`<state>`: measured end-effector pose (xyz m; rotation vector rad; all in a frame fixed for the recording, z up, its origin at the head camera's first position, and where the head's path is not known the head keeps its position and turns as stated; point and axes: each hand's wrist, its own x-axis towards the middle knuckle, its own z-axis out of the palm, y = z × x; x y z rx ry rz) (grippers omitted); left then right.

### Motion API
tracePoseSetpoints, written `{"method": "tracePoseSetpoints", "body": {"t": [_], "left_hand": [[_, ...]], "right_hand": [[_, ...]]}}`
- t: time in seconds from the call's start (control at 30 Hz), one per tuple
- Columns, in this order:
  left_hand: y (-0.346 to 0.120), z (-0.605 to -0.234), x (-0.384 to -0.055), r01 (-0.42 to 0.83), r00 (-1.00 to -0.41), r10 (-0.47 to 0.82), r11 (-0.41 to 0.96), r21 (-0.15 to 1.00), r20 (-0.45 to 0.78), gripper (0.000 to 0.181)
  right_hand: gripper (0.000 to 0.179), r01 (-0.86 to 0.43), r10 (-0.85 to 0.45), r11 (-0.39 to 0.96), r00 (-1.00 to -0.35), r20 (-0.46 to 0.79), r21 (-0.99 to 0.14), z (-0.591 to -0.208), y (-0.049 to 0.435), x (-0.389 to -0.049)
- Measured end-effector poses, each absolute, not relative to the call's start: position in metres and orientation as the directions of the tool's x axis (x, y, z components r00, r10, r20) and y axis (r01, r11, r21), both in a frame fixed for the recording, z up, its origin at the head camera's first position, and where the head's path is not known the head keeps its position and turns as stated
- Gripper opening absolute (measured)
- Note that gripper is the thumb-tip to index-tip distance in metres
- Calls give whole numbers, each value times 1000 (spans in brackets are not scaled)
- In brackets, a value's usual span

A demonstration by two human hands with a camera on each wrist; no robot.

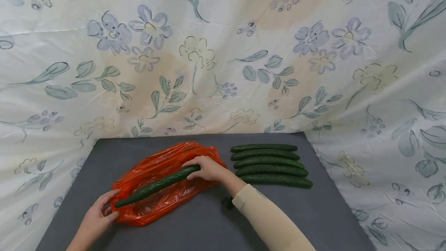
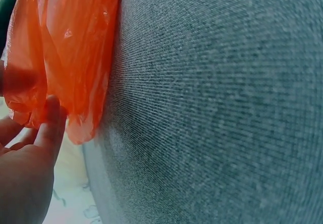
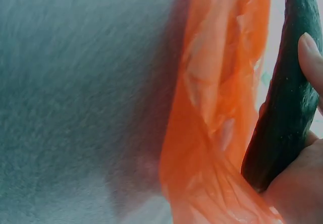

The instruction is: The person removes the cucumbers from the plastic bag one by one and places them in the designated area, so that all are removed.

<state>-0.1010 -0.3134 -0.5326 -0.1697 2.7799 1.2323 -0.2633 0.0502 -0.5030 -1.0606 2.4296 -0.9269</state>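
My right hand (image 1: 208, 169) grips a long dark green cucumber (image 1: 158, 186) near its upper right end. The cucumber slants over the crumpled orange plastic bag (image 1: 181, 199), its far tip down by the bag's left end. At that left end my left hand (image 1: 102, 211) pinches the bag's edge between thumb and fingers. In the left wrist view the thin orange plastic hangs at the fingers (image 2: 48, 133). The right wrist view has the thumb (image 3: 312, 57) along the cucumber (image 3: 285, 93), with the bag (image 3: 217, 113) beside it.
Several cucumbers (image 1: 268, 160) lie side by side in a stack of rows at the right of the grey table (image 1: 181, 235). A small black object (image 1: 227, 203) sits by the right sleeve. A flowered cloth (image 1: 223, 69) hangs behind and at both sides.
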Motion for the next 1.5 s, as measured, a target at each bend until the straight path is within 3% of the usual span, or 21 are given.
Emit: {"method": "tracePoseSetpoints", "body": {"t": [0.23,0.43,0.67,1.3,1.5], "left_hand": [[-315,-534,-102,-131,-991,-63,678,724,-120,68],[-316,-532,-102,-170,-982,-50,642,748,-180,69],[-318,-530,-101,-171,-981,-36,634,754,-192,68],[-319,-535,-98,-121,-992,-54,670,732,-114,66],[-319,-534,-99,-153,-986,-57,659,737,-154,66]], "right_hand": [[50,-587,-750,506,-661,13,-632,-483,49,-250],[50,-605,-761,485,-648,37,-632,-467,55,-243],[49,-599,-730,487,-679,80,-635,-453,72,-241],[48,-484,-538,523,-826,168,-702,-447,197,-234],[49,-437,-464,573,-870,165,-694,-458,242,-222]]}}
